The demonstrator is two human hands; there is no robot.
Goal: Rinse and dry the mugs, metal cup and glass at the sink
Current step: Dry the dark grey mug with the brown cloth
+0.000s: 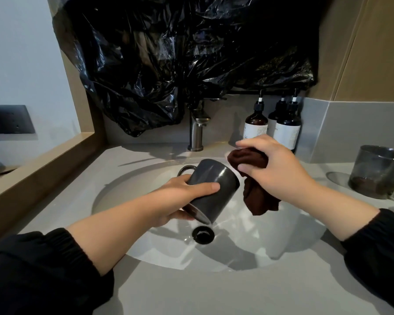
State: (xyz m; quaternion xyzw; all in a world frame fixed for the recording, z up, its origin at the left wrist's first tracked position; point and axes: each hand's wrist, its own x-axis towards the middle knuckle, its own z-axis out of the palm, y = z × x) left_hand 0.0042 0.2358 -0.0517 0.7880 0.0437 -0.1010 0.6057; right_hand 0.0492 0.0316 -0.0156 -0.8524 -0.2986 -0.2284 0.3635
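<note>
Black plastic sheeting (180, 53) covers the wall behind a grey counter (191, 292). Set into this counter is a pale round sink (123, 201), with a metal faucet (197, 133) at its back. Three pump bottles (287, 128) stand to the right of the faucet, and a dark glass (378, 171) stands on the counter at the far right. Above the basin the left hand (180, 196) grasps a dark mug (214, 189), tilted with its mouth down over the drain (203, 234). Just beside it, the right hand (280, 171) clutches a brown cloth (257, 196).
</note>
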